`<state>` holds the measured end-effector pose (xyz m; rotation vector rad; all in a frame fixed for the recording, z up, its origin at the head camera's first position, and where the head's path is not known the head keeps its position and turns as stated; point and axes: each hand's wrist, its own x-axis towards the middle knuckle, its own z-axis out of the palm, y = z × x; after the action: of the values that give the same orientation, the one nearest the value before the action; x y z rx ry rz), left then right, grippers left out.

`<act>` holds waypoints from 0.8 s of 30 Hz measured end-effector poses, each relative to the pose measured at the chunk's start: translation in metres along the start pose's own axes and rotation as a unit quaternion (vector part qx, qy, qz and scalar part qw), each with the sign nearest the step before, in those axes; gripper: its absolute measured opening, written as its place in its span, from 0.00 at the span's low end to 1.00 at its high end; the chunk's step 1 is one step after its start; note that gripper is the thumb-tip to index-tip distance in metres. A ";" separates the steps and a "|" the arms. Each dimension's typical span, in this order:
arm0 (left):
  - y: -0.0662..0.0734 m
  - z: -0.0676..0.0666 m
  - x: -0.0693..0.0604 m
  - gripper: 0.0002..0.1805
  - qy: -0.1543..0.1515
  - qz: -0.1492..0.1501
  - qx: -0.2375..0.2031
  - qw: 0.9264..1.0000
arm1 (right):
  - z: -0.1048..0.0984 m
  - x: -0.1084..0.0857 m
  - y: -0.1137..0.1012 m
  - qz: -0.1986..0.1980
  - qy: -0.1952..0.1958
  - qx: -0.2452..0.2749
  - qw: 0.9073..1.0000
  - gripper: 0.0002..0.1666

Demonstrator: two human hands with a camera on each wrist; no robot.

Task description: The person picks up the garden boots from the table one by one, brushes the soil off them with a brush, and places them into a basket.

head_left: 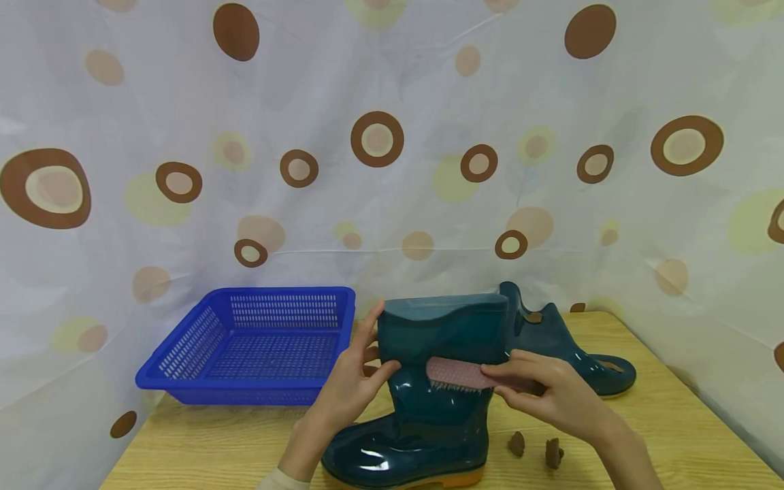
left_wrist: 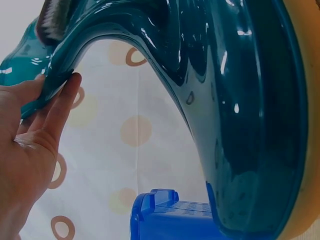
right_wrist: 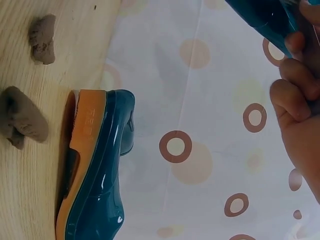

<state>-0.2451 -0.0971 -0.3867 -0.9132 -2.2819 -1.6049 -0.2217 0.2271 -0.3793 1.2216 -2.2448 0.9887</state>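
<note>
A glossy dark teal rubber boot (head_left: 437,422) with an orange sole stands in the middle of the table, toe to the left. My left hand (head_left: 349,384) pinches the left edge of its shaft, thumb in front and fingers behind, as the left wrist view also shows. My right hand (head_left: 554,391) grips the handle of a pink scrubbing brush (head_left: 456,373). The brush lies across the boot's shaft with its bristles pointing down. In the left wrist view, the bristles (left_wrist: 54,20) sit close against the boot.
A second teal boot (head_left: 551,340) stands behind on the right, with a brown lump (head_left: 533,317) on it. Two brown clods (head_left: 517,444) (head_left: 554,452) lie near my right wrist. The blue plastic basket (head_left: 257,391) stands at the left. A spotted curtain (head_left: 416,197) hangs behind.
</note>
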 end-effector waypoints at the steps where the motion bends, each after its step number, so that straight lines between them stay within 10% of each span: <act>1: 0.000 0.000 0.000 0.49 0.000 0.001 -0.001 1.000 | 0.000 0.000 0.000 0.010 -0.011 0.012 1.000 0.24; 14: 0.001 -0.001 -0.002 0.50 0.002 -0.004 -0.002 1.000 | -0.004 -0.001 0.003 0.046 -0.125 0.159 0.978 0.20; 24: 0.002 0.001 -0.002 0.50 0.010 0.012 -0.003 1.000 | -0.026 -0.012 0.000 0.071 -0.017 0.064 0.995 0.25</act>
<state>-0.2421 -0.0959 -0.3862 -0.9178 -2.2467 -1.6038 -0.2150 0.2532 -0.3703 1.1508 -2.3533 1.1895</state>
